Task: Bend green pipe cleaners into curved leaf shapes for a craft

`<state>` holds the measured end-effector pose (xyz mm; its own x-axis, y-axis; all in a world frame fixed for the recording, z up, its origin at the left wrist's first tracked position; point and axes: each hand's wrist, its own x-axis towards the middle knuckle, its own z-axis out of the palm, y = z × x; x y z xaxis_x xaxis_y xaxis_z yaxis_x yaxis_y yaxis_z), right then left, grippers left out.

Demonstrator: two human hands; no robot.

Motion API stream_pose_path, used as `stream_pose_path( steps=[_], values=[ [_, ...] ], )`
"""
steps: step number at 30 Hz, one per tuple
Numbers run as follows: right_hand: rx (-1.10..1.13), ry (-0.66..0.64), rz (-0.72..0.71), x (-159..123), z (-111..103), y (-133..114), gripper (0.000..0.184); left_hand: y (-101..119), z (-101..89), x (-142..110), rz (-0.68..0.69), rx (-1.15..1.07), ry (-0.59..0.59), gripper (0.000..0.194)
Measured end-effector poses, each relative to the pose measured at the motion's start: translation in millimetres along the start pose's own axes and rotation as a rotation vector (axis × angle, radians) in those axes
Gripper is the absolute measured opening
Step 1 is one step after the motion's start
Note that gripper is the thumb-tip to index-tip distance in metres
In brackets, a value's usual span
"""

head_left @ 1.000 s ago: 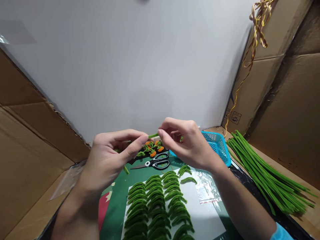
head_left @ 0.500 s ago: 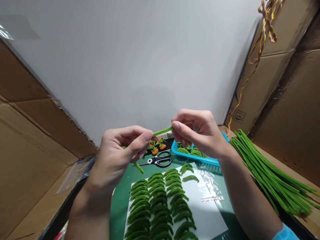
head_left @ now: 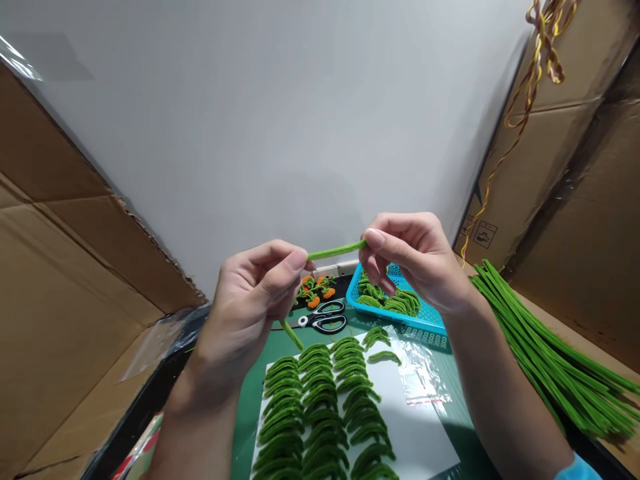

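A green pipe cleaner point(head_left: 336, 253) is stretched between my two hands above the table. My left hand point(head_left: 263, 287) pinches it between thumb and forefinger, and its tail hangs out below the palm. With thumb and fingertips, my right hand point(head_left: 407, 257) grips the other end. Beneath them, curved green pipe-cleaner pieces point(head_left: 320, 393) lie in overlapping columns on a white sheet point(head_left: 420, 433). Black-handled scissors point(head_left: 323, 319) rest behind the sheet, their blades partly hidden by my left hand.
A blue basket point(head_left: 430, 320) holds more green pieces. Orange pipe-cleaner shapes point(head_left: 314, 300) lie beside it. Long green pipe cleaners point(head_left: 545, 353) are bundled at the right. A clear plastic bag point(head_left: 423, 380) overlaps the sheet. Cardboard walls point(head_left: 65, 233) flank the green mat point(head_left: 245, 413).
My right hand has moved slightly right and up, so a longer stretch of the pipe cleaner shows between my hands. The whole view has shifted a little.
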<state>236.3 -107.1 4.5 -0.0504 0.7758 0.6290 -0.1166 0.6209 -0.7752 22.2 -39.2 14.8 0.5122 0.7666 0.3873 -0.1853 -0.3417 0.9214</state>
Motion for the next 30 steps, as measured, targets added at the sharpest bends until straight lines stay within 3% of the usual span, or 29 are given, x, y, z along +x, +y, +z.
stream_pose_path(
  steps=[6, 12, 21, 26, 30],
  values=[
    [-0.257, 0.071, -0.019, -0.2, 6.1, 0.2, 0.038, 1.3, 6.2, 4.1, -0.076, 0.052, 0.072, 0.02],
    [-0.622, 0.212, -0.146, -0.5, 11.8, 7.6, 0.046, 2.1, 9.6, 3.6, -0.122, 0.054, 0.003, 0.026],
    [-0.539, 0.306, -0.164, 1.3, 14.8, 7.3, 0.05, -5.5, 11.0, 4.4, -0.185, -0.029, -0.119, 0.032],
    [-0.286, 0.252, -0.059, 3.6, 18.9, 10.8, 0.033, -6.4, 14.1, 3.8, -0.196, -0.037, -0.122, 0.033],
    [-0.215, 0.208, -0.002, 5.9, 21.4, 13.1, 0.027, -6.8, 15.7, 3.6, -0.202, -0.031, -0.16, 0.035]
  ],
)
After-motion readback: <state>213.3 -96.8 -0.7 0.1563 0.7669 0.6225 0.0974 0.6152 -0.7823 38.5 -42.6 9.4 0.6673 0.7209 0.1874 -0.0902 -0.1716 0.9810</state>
